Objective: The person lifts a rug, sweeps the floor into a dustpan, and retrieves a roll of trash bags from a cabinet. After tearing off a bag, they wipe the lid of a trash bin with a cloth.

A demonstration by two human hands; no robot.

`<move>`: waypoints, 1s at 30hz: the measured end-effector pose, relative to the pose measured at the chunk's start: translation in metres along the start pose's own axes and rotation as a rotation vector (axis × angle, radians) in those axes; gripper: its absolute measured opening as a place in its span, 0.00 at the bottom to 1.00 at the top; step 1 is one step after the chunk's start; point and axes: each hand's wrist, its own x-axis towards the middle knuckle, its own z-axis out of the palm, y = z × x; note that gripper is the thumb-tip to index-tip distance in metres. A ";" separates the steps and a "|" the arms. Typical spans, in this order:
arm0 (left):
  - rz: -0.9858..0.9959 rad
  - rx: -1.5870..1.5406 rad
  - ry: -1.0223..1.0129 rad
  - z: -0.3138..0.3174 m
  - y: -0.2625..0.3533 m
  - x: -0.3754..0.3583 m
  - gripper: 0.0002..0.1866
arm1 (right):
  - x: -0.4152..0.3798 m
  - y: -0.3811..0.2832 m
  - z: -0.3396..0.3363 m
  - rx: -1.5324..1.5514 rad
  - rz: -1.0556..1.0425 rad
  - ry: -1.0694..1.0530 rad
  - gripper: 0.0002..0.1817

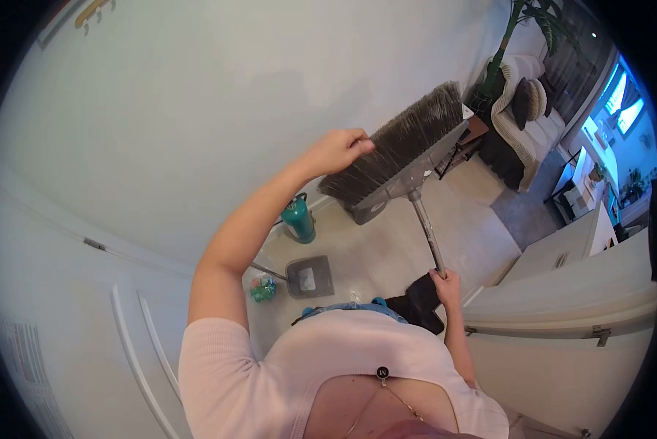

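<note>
The broom [405, 157] is held upside down: handle gripped tight by the right hand [445, 284], bristles pinched by the left hand [339, 150] at 12 o'clock. Probably best picked clean over the dustpan [310, 276] at 6 o'clock.

Dustpan [310, 276] and green canister [298, 218] on floor below

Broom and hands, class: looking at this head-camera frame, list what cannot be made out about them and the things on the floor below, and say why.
- Broom: the lower handle is hidden behind the right hand and the person's body.
- Left hand: fingertips are buried in the bristles, so what they pinch is unseen.
- Dustpan: its contents are too small to identify.
- Green bundle: too small and blurred to name.
</note>
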 end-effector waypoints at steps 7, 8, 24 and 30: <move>-0.230 -0.251 0.222 -0.019 -0.059 -0.002 0.17 | -0.002 0.005 -0.001 0.022 0.018 0.035 0.22; -0.224 -0.281 0.170 -0.020 -0.045 -0.007 0.17 | -0.001 0.005 -0.001 0.010 0.019 0.039 0.22; -0.288 -0.466 0.031 -0.018 -0.042 -0.024 0.21 | 0.002 -0.004 -0.005 -0.006 0.042 0.042 0.22; -0.274 -0.281 0.126 -0.006 -0.067 -0.018 0.20 | 0.004 -0.010 -0.005 0.054 0.028 0.036 0.22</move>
